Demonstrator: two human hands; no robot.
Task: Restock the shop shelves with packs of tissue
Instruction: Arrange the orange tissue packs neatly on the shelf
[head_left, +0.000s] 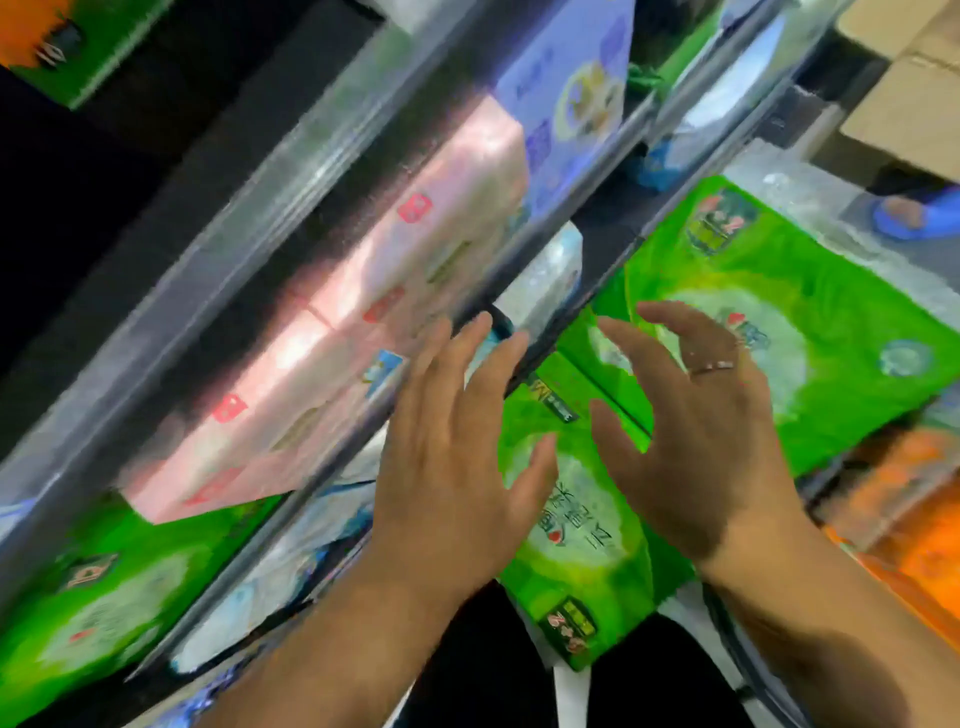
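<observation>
both hands open over the green tissue packs

head view: the left hand (452, 467) and right hand (696, 452) are held side by side with their backs to the camera. the fingers (467, 353) of the left are straight and spread, reaching toward the shelf edge (550, 234). the right's fingers (639, 353) are loosely bent and apart, with a ring (711, 368) on one. neither grips anything. a green tissue pack (582, 530) lies under and between them; whether they touch it cannot be told. a second green pack (831, 291) lies just beyond it. a pink pack (374, 312) sits on the shelf to the left, and an orange pack (914, 540) is at the right.
</observation>
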